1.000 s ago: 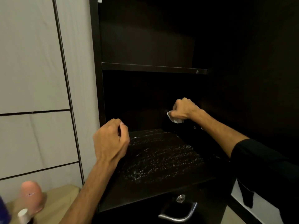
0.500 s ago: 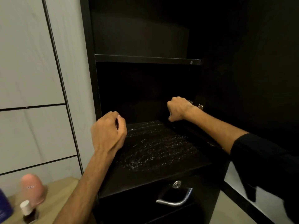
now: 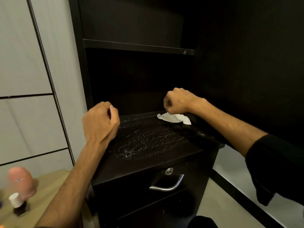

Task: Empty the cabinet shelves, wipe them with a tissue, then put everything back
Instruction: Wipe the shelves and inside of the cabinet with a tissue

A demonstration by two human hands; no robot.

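— Where's the tissue (image 3: 174,118)?

— On the lower shelf (image 3: 148,155), far right corner, lying crumpled with its long axis running left to right. The right hand (image 3: 178,101) sits directly over its left end, curled into a loose fist, fingertips pointing down at it (whether they actually pinch the paper or only brush it, I can't tell).

— And the other hand?

— The left hand (image 3: 100,122) hovers at the shelf's near-left edge, also curled, holding nothing I can see. It's well apart from the tissue.

— So which one wipes?

— The right, I'd judge; the tissue is just under it. The wet, streaked patch lies nearer and to the left, so the stroke should drag that way.

— Shelves empty?

— Both look bare. A pink bottle (image 3: 22,181) and a small white-capped bottle (image 3: 17,203) wait on the wooden table (image 3: 49,183), lower left.
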